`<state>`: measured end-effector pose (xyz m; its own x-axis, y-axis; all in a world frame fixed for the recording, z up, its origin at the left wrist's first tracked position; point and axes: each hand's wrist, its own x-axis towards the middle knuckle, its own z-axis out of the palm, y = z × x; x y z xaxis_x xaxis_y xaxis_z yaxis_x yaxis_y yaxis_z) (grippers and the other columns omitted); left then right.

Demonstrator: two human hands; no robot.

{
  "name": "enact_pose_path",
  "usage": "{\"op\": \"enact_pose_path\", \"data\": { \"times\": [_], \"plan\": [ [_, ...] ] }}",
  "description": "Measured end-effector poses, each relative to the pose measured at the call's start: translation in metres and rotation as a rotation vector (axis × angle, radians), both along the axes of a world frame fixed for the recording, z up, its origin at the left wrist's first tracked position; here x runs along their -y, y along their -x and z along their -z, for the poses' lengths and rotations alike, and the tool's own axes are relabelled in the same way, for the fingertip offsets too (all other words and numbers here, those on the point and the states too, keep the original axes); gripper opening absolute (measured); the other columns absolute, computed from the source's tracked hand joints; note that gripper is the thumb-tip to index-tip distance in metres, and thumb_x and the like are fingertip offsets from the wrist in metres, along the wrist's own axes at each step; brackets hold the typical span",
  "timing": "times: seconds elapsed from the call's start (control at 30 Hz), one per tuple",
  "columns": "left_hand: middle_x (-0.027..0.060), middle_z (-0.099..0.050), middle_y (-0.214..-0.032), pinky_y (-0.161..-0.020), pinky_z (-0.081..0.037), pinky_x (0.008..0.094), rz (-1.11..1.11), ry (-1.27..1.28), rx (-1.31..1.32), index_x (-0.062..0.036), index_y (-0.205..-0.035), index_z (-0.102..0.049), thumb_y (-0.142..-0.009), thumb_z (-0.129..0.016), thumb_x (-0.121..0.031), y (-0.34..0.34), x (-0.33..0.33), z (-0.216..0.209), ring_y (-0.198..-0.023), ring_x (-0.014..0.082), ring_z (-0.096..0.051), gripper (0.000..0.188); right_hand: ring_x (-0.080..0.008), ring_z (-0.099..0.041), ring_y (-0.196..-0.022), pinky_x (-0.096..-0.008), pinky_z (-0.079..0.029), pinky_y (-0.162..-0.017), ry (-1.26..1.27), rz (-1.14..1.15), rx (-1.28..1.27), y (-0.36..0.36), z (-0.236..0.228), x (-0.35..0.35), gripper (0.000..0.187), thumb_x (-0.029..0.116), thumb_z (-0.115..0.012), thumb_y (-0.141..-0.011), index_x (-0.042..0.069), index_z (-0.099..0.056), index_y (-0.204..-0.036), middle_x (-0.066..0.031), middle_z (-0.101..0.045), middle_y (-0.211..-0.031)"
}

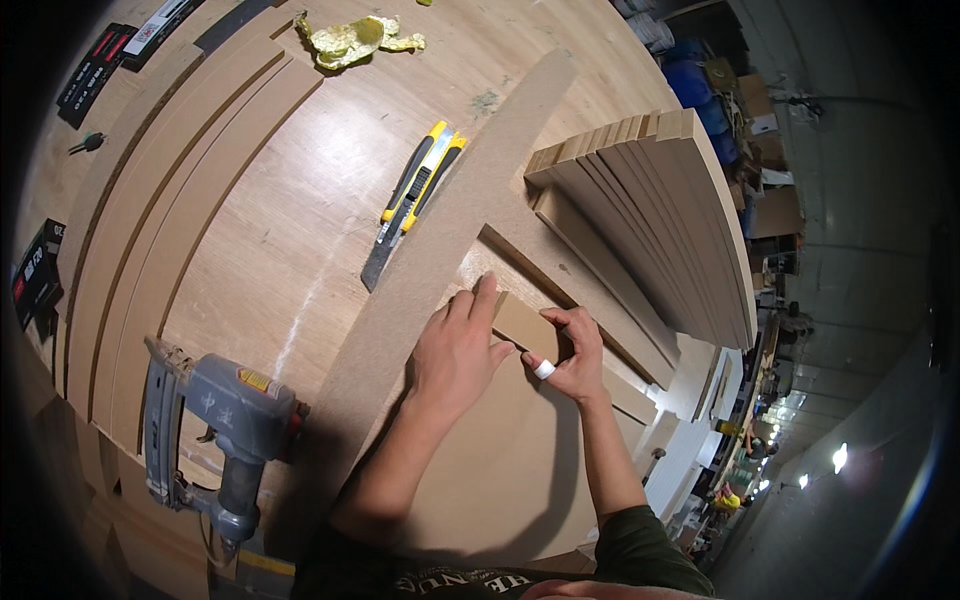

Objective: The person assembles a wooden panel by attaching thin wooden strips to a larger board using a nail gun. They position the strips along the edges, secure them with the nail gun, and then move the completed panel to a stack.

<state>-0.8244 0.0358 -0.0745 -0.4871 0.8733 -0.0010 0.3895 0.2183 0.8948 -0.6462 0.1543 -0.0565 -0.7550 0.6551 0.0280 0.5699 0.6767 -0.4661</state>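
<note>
A short fiberboard strip [525, 325] lies between my hands, over a larger flat brown panel [490, 470]. My left hand [455, 345] holds the strip's left end, with the index finger stretched along it and the thumb at its near edge. At the other end, my right hand [577, 355] grips the strip between thumb and fingers; a white wrap [544, 369] circles one digit. Just beyond the hands, a long fiberboard strip [445, 225] crosses the bench. A yellow and black utility knife [412, 195] lies against it, its blade out.
A grey nail gun [235, 420] rests at left, near long curved-looking boards [190, 220]. Several boards stand stacked on edge [650, 220] at right. Crumpled yellowish wrapping [355, 42] lies at the back; small dark boxes [95, 75] sit far left. People [730, 495] appear in the distance.
</note>
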Motion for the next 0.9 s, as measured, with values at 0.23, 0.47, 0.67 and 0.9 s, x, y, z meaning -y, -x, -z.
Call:
{"op": "enact_pose_path", "data": {
  "times": [0.23,0.47,0.67,0.9],
  "plan": [
    [0.0134,-0.055,-0.093,-0.072,-0.049,0.0424,0.102,0.072,-0.032,-0.0089,-0.127,-0.055,-0.067,-0.080,-0.018,0.004,-0.005,0.001,-0.080,0.0342,-0.059,0.066,-0.0215,-0.058,-0.086,-0.0311,-0.046,-0.075,0.106,0.011,-0.133,0.001,0.005,0.000,0.051,0.030,-0.087,-0.060,0.005,-0.067,-0.101,-0.0072,-0.058,-0.091],
    [0.0129,-0.055,-0.091,-0.071,-0.049,0.0422,0.072,0.053,-0.060,-0.0082,-0.122,-0.058,-0.067,-0.080,-0.017,0.003,-0.008,0.001,-0.080,0.0337,-0.060,0.060,-0.0214,-0.058,-0.085,-0.0307,-0.047,-0.073,0.121,0.027,-0.099,0.006,0.000,0.000,0.048,0.014,-0.084,-0.056,0.004,-0.066,-0.099,-0.0075,-0.058,-0.091],
    [0.0132,-0.056,-0.091,-0.073,-0.048,0.0424,0.088,0.080,-0.054,-0.0080,-0.123,-0.057,-0.069,-0.079,-0.019,0.002,-0.006,0.001,-0.080,0.0338,-0.059,0.059,-0.0227,-0.059,-0.086,-0.0313,-0.048,-0.075,0.101,0.011,-0.147,0.021,-0.004,0.006,0.047,0.013,-0.084,-0.057,0.003,-0.065,-0.099,-0.0088,-0.060,-0.093],
    [0.0112,-0.055,-0.089,-0.073,-0.045,0.0406,-0.014,-0.001,-0.080,-0.0039,-0.118,-0.061,-0.074,-0.075,-0.019,-0.006,0.008,0.004,-0.081,0.0298,-0.058,0.049,-0.0238,-0.060,-0.088,-0.0315,-0.049,-0.077,0.100,0.014,-0.180,0.020,0.003,0.007,0.047,0.012,-0.084,-0.058,0.003,-0.066,-0.100,-0.0097,-0.061,-0.095]
  ]
}}
